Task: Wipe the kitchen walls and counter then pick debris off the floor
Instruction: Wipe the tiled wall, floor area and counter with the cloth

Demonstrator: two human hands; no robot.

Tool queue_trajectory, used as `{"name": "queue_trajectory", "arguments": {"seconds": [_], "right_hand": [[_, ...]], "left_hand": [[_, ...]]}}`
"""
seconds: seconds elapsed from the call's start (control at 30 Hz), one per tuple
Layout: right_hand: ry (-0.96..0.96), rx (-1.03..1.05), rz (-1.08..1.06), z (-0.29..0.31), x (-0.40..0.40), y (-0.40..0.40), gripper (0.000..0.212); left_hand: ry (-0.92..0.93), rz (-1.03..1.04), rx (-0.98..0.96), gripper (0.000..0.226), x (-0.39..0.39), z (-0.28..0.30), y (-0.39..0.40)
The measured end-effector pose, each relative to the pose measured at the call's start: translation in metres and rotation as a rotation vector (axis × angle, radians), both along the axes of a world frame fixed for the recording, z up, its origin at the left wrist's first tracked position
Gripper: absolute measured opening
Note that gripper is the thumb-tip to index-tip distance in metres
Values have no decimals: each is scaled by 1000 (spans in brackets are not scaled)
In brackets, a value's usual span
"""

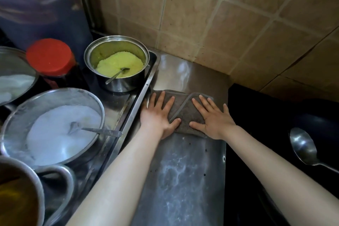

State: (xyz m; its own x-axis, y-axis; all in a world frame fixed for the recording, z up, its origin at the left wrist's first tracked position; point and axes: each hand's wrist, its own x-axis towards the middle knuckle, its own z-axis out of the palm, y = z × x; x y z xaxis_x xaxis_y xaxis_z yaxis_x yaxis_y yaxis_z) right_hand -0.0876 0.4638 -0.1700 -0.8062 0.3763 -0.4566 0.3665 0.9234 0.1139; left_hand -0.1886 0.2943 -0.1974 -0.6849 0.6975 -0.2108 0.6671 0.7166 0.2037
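Both hands flat on the cloth, wiping the steel counter.
Left hand [159,113] and right hand [212,117] press a grey cloth [185,110] on the counter [183,170], fingers straight and spread; left of the fingertips, a pot [117,64] holds yellow mash and a spoon, a bowl [53,124] white powder.

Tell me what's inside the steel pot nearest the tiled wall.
The steel pot holds a yellow-green mash with a metal spoon stuck in it. The mash hides the pot's bottom.
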Motion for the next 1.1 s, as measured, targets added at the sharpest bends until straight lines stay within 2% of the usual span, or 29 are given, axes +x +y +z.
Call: {"name": "queue_trajectory", "arguments": {"seconds": [0.53,1.1], "right_hand": [[7,38,52,2,-39,43,82],[10,13,-64,2,-65,92,83]], "left_hand": [[13,27,-37,78,-31,2,41],[78,-28,-37,76,-65,1,98]]}}
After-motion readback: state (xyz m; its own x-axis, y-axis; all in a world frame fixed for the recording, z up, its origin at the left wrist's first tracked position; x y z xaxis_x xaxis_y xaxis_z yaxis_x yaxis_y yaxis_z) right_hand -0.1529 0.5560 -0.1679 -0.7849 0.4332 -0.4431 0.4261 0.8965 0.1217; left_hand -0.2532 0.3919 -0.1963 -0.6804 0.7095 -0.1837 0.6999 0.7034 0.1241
